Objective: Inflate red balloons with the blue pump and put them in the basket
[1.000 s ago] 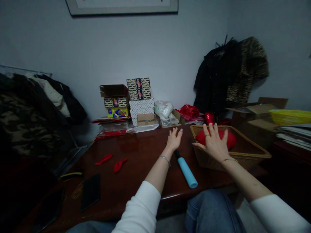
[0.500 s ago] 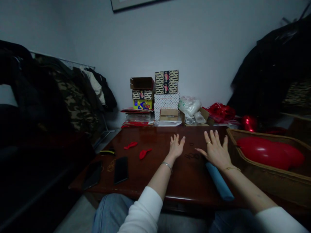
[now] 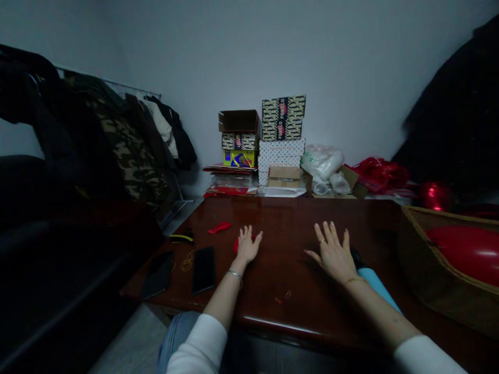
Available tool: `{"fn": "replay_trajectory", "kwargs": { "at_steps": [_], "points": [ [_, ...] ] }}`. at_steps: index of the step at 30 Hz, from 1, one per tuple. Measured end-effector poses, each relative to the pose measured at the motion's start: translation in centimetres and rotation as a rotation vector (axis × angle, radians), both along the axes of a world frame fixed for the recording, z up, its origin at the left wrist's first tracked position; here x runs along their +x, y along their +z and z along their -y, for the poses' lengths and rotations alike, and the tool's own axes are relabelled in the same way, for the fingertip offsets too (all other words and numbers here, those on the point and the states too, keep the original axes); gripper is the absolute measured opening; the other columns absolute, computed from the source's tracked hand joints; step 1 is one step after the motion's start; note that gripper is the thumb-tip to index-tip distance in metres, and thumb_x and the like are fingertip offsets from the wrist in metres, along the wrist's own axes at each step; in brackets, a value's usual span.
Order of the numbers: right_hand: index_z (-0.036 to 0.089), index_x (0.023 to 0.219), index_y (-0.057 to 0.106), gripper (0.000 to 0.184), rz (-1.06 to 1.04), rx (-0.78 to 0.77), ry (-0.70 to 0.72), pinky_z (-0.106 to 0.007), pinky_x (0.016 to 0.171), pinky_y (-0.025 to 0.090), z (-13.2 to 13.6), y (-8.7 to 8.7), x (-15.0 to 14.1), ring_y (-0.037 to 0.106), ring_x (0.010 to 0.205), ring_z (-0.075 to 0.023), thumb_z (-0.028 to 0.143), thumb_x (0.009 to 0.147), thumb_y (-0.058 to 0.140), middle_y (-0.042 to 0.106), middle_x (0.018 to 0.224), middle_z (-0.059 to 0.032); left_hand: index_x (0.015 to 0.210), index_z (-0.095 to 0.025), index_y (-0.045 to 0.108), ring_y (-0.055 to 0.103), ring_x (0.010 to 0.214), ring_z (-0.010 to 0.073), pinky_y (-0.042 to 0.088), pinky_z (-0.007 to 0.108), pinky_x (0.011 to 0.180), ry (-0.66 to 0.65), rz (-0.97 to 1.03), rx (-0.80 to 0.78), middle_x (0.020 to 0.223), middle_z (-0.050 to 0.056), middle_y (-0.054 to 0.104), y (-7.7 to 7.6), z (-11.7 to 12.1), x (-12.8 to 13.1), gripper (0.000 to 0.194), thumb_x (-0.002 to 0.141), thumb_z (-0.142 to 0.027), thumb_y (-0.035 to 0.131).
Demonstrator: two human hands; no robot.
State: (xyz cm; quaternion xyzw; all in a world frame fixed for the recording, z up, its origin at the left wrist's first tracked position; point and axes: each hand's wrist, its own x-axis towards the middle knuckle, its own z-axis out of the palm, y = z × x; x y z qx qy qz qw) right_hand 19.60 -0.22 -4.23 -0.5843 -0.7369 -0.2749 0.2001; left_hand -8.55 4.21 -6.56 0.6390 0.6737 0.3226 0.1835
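Note:
My left hand [image 3: 248, 245] hovers over or rests on the dark wooden table, fingers spread, holding nothing. It partly covers a limp red balloon [image 3: 236, 245]; whether it touches the balloon I cannot tell. Another flat red balloon [image 3: 220, 227] lies just beyond, to the left. Fingers also spread, my right hand [image 3: 334, 254] is empty beside a light-blue cylinder with a black end, which looks like a hand pump [image 3: 379, 288]. The right forearm hides part of it. Between my arms lie a small yellowish loop [image 3: 288, 294] and a red scrap [image 3: 278, 301].
A wicker basket [image 3: 413, 228] holding a blown-up red balloon [image 3: 468, 252] stands at the right. Two dark phone-like slabs [image 3: 203, 270] and yellow rubber bands [image 3: 187, 261] lie on the left. Stacked boxes [image 3: 283, 156] and a plastic bag [image 3: 323, 160] line the back.
The view has turned left, so the basket sits farther right. My left hand has shifted left to the nearer limp balloon. My right hand has come away from the basket; both stay spread.

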Motion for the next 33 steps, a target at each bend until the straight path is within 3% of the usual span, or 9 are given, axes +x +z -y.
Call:
{"fn": "replay_trajectory", "kwargs": {
  "at_steps": [8,15,22,27,30,33],
  "points": [
    [0.007,0.142,0.013,0.073,-0.026,-0.061,0.092,-0.059,0.105,0.005,-1.3,-3.6,-2.1,0.005,0.137,-0.0306,0.055,0.087,0.022,0.016,0.148,-0.0194,0.139,-0.007,0.027,0.009,0.137,0.0321,0.013,0.044,0.109,0.162,-0.309,0.031,0.146,0.02,0.023,-2.3,-2.0,-8.4,0.073,0.083,-0.051,0.041],
    [0.009,0.142,0.012,0.075,-0.053,-0.099,0.173,-0.06,0.104,0.007,-1.9,-5.4,-3.2,0.007,0.137,-0.0313,0.058,0.086,0.017,0.017,0.148,-0.019,0.136,-0.004,0.032,0.016,0.136,0.0311,0.015,0.042,0.109,0.301,-0.509,0.005,0.144,0.022,0.026,-2.7,-4.6,-13.8,0.062,0.083,-0.032,0.047],
    [0.011,0.143,0.009,0.071,-0.036,-0.124,0.177,-0.061,0.104,0.006,-1.5,-5.6,-2.3,0.008,0.137,-0.0302,0.055,0.088,0.011,0.016,0.148,-0.0168,0.123,-0.005,0.049,0.033,0.129,0.0328,0.026,0.043,0.103,0.337,-0.574,-0.146,0.136,0.023,0.041,-2.5,-6.3,-15.1,0.044,0.084,-0.025,0.044],
    [0.012,0.143,0.006,0.067,-0.015,-0.133,0.134,-0.062,0.103,0.006,-0.5,-5.8,-0.1,0.01,0.137,-0.0299,0.05,0.088,0.012,0.017,0.148,-0.0168,0.102,-0.01,0.062,0.059,0.101,0.0305,0.028,0.051,0.097,0.342,-0.621,-0.203,0.101,0.022,0.065,-1.9,-6.6,-14.7,0.033,0.086,-0.014,0.034],
    [0.012,0.143,0.005,0.066,-0.001,-0.144,0.087,-0.063,0.102,0.006,0.2,-6.1,1.5,0.009,0.137,-0.0303,0.047,0.088,0.014,0.017,0.148,-0.0165,0.097,-0.011,0.063,0.064,0.091,0.0284,0.029,0.05,0.097,0.349,-0.631,-0.184,0.09,0.021,0.067,-1.8,-6.8,-14.4,0.032,0.083,-0.009,0.034],
    [0.012,0.143,0.006,0.064,0.009,-0.151,0.035,-0.064,0.101,0.006,1.0,-6.3,3.1,0.01,0.137,-0.0306,0.044,0.088,0.016,0.018,0.148,-0.0166,0.096,-0.012,0.062,0.064,0.091,0.0298,0.035,0.046,0.092,0.372,-0.491,-0.142,0.088,0.022,0.067,-1.7,-7.1,-13.9,0.025,0.083,-0.017,0.041]
  ]
}}
